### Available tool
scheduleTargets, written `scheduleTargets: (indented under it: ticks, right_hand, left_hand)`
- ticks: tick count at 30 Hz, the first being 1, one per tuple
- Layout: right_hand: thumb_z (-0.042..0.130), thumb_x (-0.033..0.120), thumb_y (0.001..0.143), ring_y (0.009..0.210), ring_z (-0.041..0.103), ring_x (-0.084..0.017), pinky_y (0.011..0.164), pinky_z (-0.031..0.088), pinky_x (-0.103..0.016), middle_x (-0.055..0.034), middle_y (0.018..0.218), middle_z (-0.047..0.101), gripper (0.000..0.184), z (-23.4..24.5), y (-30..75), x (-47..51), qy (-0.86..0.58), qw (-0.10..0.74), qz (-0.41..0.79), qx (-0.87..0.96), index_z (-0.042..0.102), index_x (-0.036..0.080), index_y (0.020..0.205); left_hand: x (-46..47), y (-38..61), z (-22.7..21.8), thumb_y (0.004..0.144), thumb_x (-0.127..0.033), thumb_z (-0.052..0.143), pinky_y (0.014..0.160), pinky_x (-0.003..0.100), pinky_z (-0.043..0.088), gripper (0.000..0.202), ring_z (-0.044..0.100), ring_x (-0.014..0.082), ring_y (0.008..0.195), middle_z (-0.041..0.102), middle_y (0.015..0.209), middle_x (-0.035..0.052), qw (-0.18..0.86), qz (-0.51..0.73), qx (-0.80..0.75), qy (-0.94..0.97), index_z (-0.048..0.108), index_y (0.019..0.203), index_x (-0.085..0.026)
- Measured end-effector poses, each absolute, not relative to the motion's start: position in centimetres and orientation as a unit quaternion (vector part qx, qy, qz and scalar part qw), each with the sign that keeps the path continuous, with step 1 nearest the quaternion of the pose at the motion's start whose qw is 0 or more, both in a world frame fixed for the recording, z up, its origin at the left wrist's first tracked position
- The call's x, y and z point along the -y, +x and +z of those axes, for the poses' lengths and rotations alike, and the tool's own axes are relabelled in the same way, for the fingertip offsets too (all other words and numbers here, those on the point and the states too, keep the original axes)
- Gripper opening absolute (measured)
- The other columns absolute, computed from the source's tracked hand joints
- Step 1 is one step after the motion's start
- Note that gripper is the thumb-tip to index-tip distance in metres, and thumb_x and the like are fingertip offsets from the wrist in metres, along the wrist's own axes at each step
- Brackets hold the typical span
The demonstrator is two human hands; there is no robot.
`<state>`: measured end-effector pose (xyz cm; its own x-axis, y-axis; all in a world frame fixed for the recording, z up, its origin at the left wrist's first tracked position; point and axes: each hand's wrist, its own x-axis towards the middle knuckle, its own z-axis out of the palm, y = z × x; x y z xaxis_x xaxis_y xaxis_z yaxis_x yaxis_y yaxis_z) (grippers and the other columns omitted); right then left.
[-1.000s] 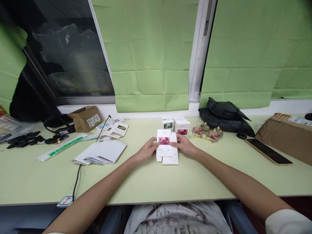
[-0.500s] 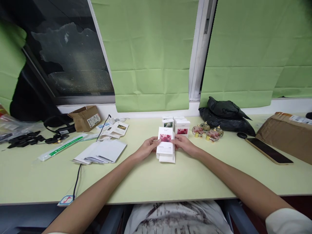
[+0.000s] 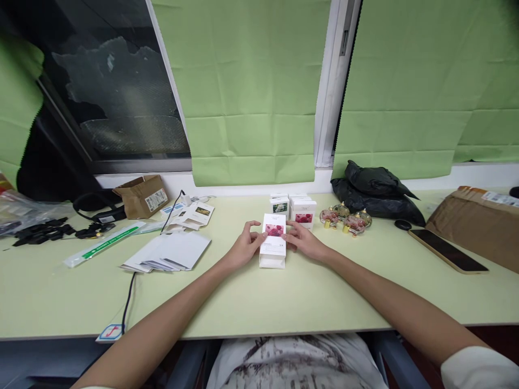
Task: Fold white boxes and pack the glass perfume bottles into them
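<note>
A small white cardboard box (image 3: 273,247) with a pink flower picture lies in front of me at mid-table, its near end facing me with a recessed edge showing. My left hand (image 3: 246,245) holds its left side, thumb on the printed face and index finger lifted off beyond the edge. On the right side, my right hand (image 3: 305,241) has its thumb against the box edge and its fingers curled around behind. Just past the hands stand a finished-looking white box with a pink picture (image 3: 304,216) and a white box with a green picture (image 3: 279,206).
Round ornate bottles (image 3: 353,222) stand to the right, before black plastic bags (image 3: 375,189). Further right are a phone (image 3: 448,250) and a large brown carton (image 3: 478,224). Flat white folded cartons (image 3: 172,251), a cable (image 3: 128,302) and a small brown box (image 3: 142,196) lie left.
The flap that hung down at the box's near end no longer sticks out. The box has shifted slightly left and down, and my left fingers have spread somewhat.
</note>
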<state>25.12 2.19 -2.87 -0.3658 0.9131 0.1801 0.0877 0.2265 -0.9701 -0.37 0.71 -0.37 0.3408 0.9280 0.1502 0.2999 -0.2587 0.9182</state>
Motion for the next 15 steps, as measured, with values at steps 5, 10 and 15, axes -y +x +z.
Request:
scheduleTargets:
  ticks: [5,10,15]
  right_hand:
    - [0.058,0.058,0.101,0.085,0.065,-0.021,0.078,0.049,-0.035,-0.0031,0.103,0.07,0.061,-2.4,25.3,-1.4,-0.449,0.358,0.297,0.763,0.046,0.026,0.151]
    - [0.056,0.057,0.102,0.086,0.065,-0.022,0.078,0.047,-0.034,-0.0015,0.095,0.07,0.061,-1.9,25.4,-1.2,-0.472,0.309,0.236,0.791,0.044,0.024,0.152]
    - [0.055,0.051,0.104,0.083,0.065,-0.021,0.076,0.046,-0.032,0.0009,0.088,0.07,0.05,-1.7,25.5,-1.1,-0.459,0.315,0.232,0.798,0.049,0.025,0.147]
  left_hand:
    - [-0.3,-0.6,0.3,0.103,-0.061,0.048,0.062,0.027,0.038,0.046,0.055,0.0173,0.065,0.059,0.071,-0.0055,0.256,0.315,-0.477,0.779,0.049,0.134,-0.027]
    - [-0.2,-1.1,0.7,0.109,-0.045,0.04,0.075,0.031,0.047,0.034,0.064,0.0194,0.083,0.068,0.098,0.0024,0.193,0.293,-0.436,0.829,0.06,0.13,-0.028]
    - [0.0,-1.9,0.9,0.098,-0.014,0.044,0.083,0.031,0.052,0.043,0.065,0.0181,0.098,0.057,0.139,0.0074,0.185,0.268,-0.346,0.88,0.065,0.133,-0.029]
